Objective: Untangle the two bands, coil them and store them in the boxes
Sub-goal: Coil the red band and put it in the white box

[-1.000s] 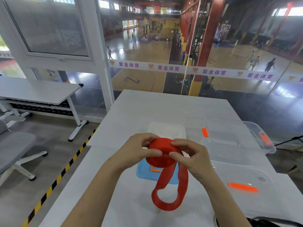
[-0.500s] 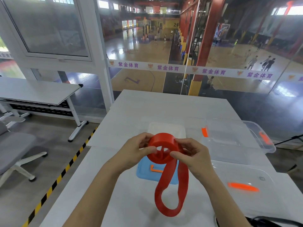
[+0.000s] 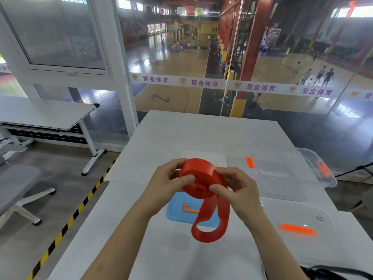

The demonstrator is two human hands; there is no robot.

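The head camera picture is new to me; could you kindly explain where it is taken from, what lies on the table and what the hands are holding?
There is no machine here. A person wears one wide-angle camera on the head, looking forward and down, so you see their own two arms. The left hand and the right hand both grip a red band. It is mostly rolled into a coil, with a loose loop hanging below. The fingers curl round the coil. On the white table lie a blue lid, a clear box with orange latches, and a clear lid with an orange handle. Beyond the glass is a sports hall.
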